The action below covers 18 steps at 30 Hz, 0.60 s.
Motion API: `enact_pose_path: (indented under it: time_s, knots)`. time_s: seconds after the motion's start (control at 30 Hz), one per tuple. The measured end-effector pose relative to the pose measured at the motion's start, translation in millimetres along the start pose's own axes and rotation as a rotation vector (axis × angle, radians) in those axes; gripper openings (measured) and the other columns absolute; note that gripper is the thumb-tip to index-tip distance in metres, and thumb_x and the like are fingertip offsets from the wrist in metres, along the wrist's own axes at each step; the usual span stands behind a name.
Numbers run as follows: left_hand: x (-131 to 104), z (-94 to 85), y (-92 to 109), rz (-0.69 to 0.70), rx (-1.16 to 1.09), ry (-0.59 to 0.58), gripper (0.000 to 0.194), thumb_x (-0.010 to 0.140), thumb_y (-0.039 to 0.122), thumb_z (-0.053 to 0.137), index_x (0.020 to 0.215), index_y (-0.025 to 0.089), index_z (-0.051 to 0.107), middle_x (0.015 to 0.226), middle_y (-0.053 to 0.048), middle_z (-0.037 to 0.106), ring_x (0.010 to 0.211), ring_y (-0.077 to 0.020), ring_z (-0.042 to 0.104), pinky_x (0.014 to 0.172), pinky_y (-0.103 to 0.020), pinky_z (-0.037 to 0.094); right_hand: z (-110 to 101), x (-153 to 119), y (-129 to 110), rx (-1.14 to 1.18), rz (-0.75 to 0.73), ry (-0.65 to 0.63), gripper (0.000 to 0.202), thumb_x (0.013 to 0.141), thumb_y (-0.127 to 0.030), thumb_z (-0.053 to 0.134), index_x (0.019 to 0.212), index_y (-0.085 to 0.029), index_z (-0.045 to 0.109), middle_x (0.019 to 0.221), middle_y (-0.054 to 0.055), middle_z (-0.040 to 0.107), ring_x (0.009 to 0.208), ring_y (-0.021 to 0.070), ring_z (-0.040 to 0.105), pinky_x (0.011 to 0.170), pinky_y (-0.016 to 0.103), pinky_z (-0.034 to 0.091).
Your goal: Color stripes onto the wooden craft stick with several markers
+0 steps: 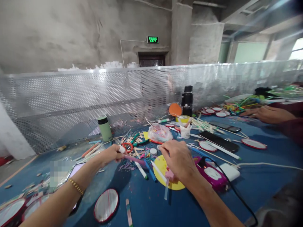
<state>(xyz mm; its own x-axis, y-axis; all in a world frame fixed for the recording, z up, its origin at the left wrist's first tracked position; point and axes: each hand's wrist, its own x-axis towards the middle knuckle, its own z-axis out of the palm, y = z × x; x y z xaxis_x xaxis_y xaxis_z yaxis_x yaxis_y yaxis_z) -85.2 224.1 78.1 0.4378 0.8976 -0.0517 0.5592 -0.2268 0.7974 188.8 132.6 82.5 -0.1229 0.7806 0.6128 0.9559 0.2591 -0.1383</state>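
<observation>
My left hand [115,153] reaches over the pile at the middle of the table. Its fingers are closed on one end of a thin purple-pink strip [135,160]; something white shows at the fingertips. Just beyond them lie red-handled scissors [127,147]. My right hand [180,157] is above a yellow disc [159,171], its fingers curled and partly hidden. A small white piece shows by its fingertips; whether it is held is unclear. A pink piece [169,174] and a white stick rest on the disc. Markers [142,171] lie between the hands.
A purple power strip [213,176] with a black cable lies right of my right hand, near phones [220,141]. A green bottle [104,129] and black flask [187,101] stand by the perforated metal screen [71,104]. Another person's hand [272,114] works at the far right.
</observation>
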Motion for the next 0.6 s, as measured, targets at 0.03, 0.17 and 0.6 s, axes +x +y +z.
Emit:
enact_pose_path:
  time_s: [0.03,0.17,0.6]
  knots:
    - [2.1,-4.5,-4.3,-0.019,0.030,-0.050,0.022,0.058,0.038,0.067,0.065,0.017,0.065,0.052,0.003,0.054,0.053,-0.0127,0.048,0.051,-0.024,0.036,3.0,-0.5,-2.0,-0.006,-0.011,-0.038,0.022,0.096,-0.021,0.053,0.081,-0.020,0.070,0.084,0.005,0.071,0.087,0.0230,0.063,0.080,0.037,0.033]
    - [13.9,-12.4,-7.6,-0.041,0.144,-0.189,0.016,0.055,0.026,0.063,0.066,0.018,0.070,0.053,0.002,0.056,0.054,-0.0145,0.052,0.051,-0.024,0.037,12.5,-1.6,-11.3,-0.068,-0.047,-0.182,0.024,0.097,-0.022,0.053,0.082,-0.021,0.071,0.085,0.006,0.072,0.086,0.0228,0.064,0.077,0.037,0.031]
    - [-7.6,-29.6,28.6,0.186,0.371,0.189,0.019,0.070,0.019,0.056,0.083,0.015,0.068,0.063,0.002,0.052,0.060,-0.0134,0.046,0.056,-0.026,0.034,43.4,-10.6,-14.4,-0.335,-0.256,-0.347,0.027,0.095,-0.028,0.060,0.071,-0.016,0.063,0.070,-0.001,0.064,0.073,0.0163,0.062,0.079,0.036,0.047]
